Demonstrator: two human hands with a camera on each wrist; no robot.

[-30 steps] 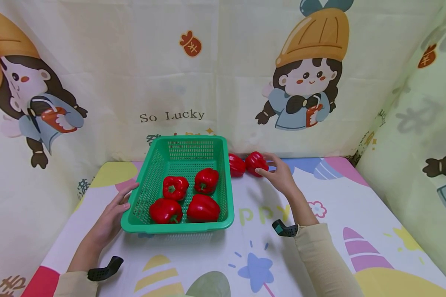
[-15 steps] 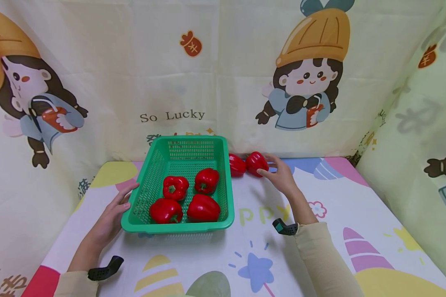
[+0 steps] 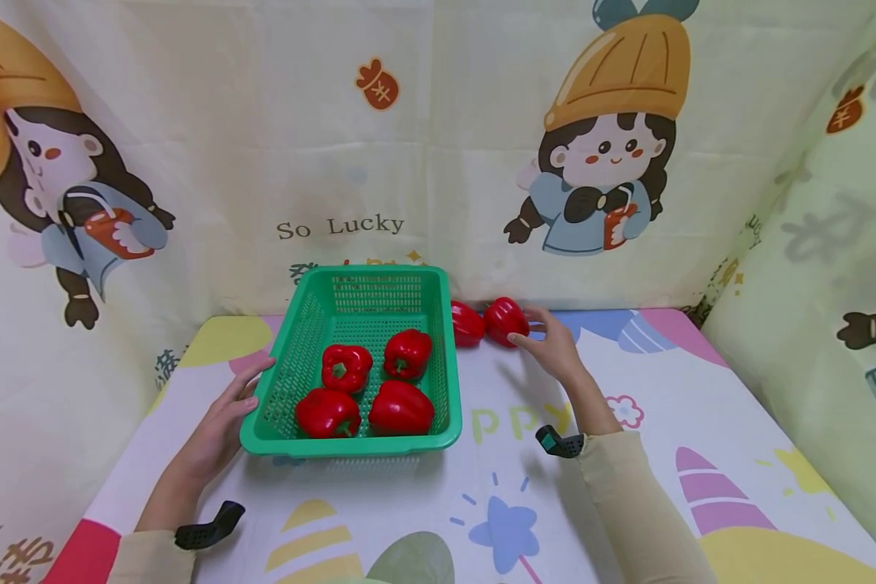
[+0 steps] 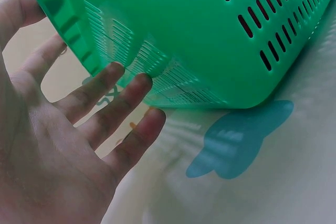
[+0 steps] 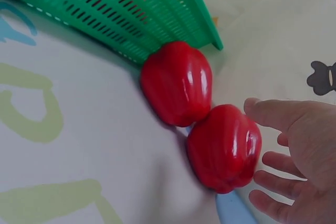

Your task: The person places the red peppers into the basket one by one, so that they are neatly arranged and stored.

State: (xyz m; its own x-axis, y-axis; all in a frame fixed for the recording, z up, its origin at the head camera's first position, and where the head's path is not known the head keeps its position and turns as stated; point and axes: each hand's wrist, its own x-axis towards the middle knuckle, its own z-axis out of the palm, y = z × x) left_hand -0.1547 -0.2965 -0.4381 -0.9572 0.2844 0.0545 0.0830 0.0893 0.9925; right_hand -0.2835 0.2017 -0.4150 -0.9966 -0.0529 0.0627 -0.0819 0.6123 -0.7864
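Observation:
A green slotted basket [image 3: 453, 389] holds several red bell peppers [image 3: 401, 408]. My left hand [image 3: 222, 422] is at its left side, thumb by the rim and fingers [image 4: 137, 85] relaxed and spread along the outer wall. Right of the basket, two more bell peppers lie on the table against each other. The nearer-to-basket pepper [image 5: 178, 83] sits right by the basket wall. Beside the outer pepper [image 5: 224, 148] is my right hand [image 3: 552, 349], its thumb and fingers loosely spread at the pepper's right side. No finger wraps round that pepper in the right wrist view.
A patterned cloth covers the table [image 3: 591, 503]. Behind the basket and peppers rises a printed fabric backdrop [image 3: 467, 203], close to the table's back edge. Another fabric wall [image 3: 803, 268] stands on the right.
Both hands, the basket and the peppers keep their places. The head view has shifted very slightly.

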